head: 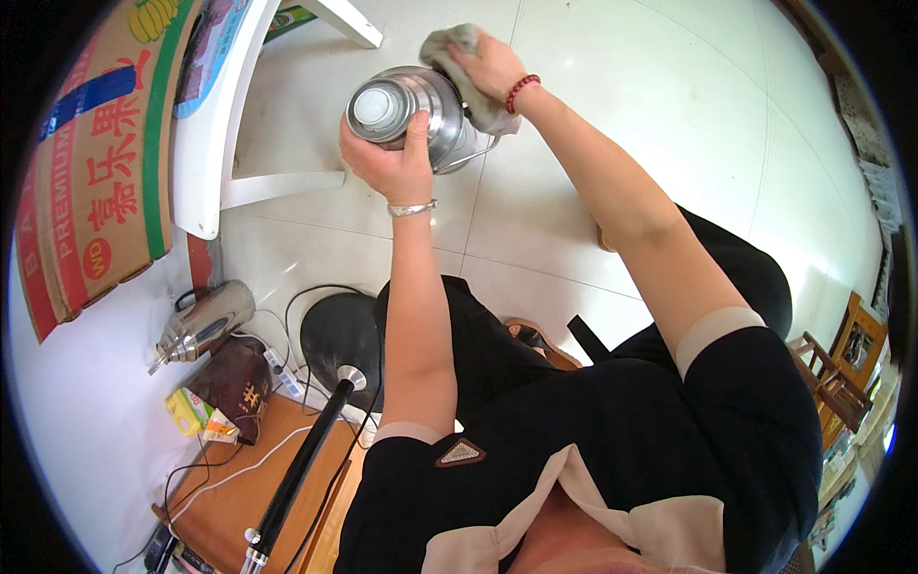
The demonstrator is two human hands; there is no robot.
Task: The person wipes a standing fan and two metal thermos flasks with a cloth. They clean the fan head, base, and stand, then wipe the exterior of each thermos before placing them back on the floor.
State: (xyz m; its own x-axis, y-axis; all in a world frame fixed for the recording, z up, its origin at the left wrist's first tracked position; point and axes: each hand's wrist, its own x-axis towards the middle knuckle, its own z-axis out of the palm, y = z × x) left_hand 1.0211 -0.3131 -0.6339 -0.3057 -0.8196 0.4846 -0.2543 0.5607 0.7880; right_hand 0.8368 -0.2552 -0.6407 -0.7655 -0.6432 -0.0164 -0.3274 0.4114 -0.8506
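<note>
A shiny metal thermos flask (446, 107) with a pale round stopper (374, 106) stands tilted above or on the floor, its wire handle (470, 156) hanging out at the lower right. My left hand (391, 154) grips the flask around its neck and shoulder, thumb on top. A grey-green cloth (470, 86) is bunched in my right hand (491, 68) and lies against the flask's far right side. The flask's base is partly hidden behind its body and the cloth.
White tiled floor (645, 107) surrounds the flask. Left are a white stool or table (204, 158) and a cardboard carton (107, 165). A second metal flask (208, 319), a dark bag (233, 384), a power strip (284, 373), cables and a black stand pole (305, 466) lie lower left.
</note>
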